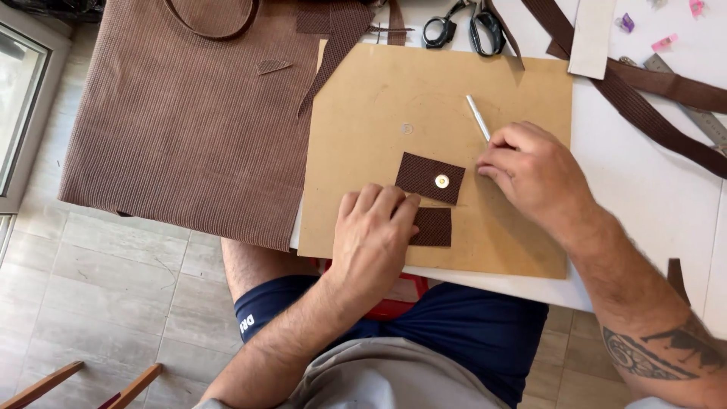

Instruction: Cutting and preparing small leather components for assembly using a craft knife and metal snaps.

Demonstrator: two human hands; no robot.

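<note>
The left hand (371, 238) is lying flat, fingers mostly straight and close together, pressing down on a small brown fabric patch (432, 226). The hand is hiding the patch's left end. Just above it, at 1 o'clock from the left hand, a second brown patch with a round metal snap (430, 177) is lying tilted on the tan board (363, 113).

The right hand (530, 173) is curled, fingers bent in, pinching a thin white pen-like stick (478, 117) that is pointing toward 11 o'clock. Its lower end is hidden inside the fingers, so what kind of tool it is stays hard to tell.

At 9 o'clock from the board, a big brown ribbed cloth (182, 121) is hanging over the table edge. At 12 o'clock, black scissors (463, 29) are lying, cut off by the picture's top. Brown straps (644, 106) are running off toward 3 o'clock.
</note>
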